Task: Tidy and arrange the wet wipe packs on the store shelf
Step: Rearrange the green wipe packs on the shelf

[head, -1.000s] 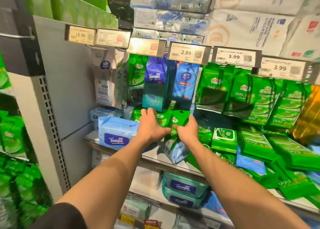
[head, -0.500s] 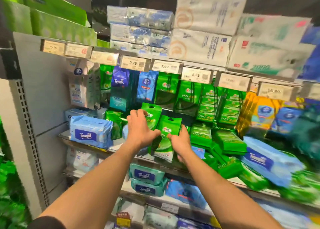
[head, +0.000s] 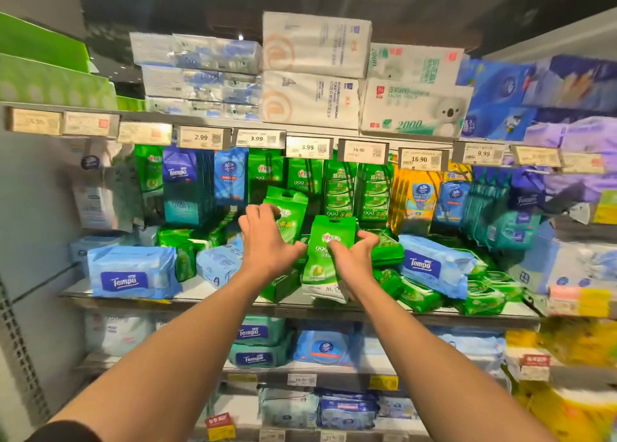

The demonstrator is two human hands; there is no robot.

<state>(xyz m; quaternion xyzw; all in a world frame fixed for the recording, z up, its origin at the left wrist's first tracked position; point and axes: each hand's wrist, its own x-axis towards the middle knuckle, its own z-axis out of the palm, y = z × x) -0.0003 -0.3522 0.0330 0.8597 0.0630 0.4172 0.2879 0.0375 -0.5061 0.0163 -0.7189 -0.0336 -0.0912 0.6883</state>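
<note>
Between our fingers on the middle shelf (head: 233, 299), a green wet wipe pack (head: 329, 258) now stands upright, lifted clear of the heap where it lay a second ago. Our right hand (head: 354, 258) curls round its right edge; our left hand (head: 267, 241), fingers spread and holding nothing that we can see, rests against a second green pack (head: 290, 207) just behind. One pack is squared; loose green packs (head: 420, 294) right of our fingers await sorting, beside a blue Tempo pack (head: 434, 264).

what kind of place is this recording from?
Most likely a supermarket's tissue and wipes aisle. Price tags line the shelf edge, green wet wipe packs hang and lie in rows, and bulk tissue packs are stacked on top.
</note>
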